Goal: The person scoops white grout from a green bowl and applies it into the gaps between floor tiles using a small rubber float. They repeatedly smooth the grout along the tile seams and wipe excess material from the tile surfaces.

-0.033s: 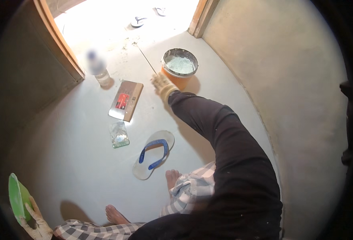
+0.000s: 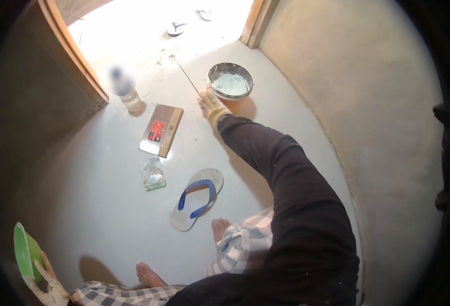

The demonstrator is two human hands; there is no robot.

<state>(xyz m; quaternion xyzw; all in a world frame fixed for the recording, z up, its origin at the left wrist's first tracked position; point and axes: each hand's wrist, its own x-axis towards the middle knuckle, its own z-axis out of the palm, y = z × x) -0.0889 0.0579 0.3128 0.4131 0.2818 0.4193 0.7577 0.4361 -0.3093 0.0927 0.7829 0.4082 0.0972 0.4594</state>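
Observation:
My left hand, in a pale work glove, grips a green plastic bowl tilted on its side at the lower left. Stretched far forward, my gloved right hand is closed at the near end of a thin rod. The rod slants away across the floor toward the doorway, its far tip beside some crumbs. Just right of that hand stands an orange bucket with a dark rim, holding pale greenish-white powder. The glove overlaps the bucket's near side; whether they touch I cannot tell.
A clear bottle, a flat brown box and a small glassy block lie left of centre. A flip-flop with blue straps rests before my bare feet. Walls flank both sides; more sandals sit beyond the bright doorway.

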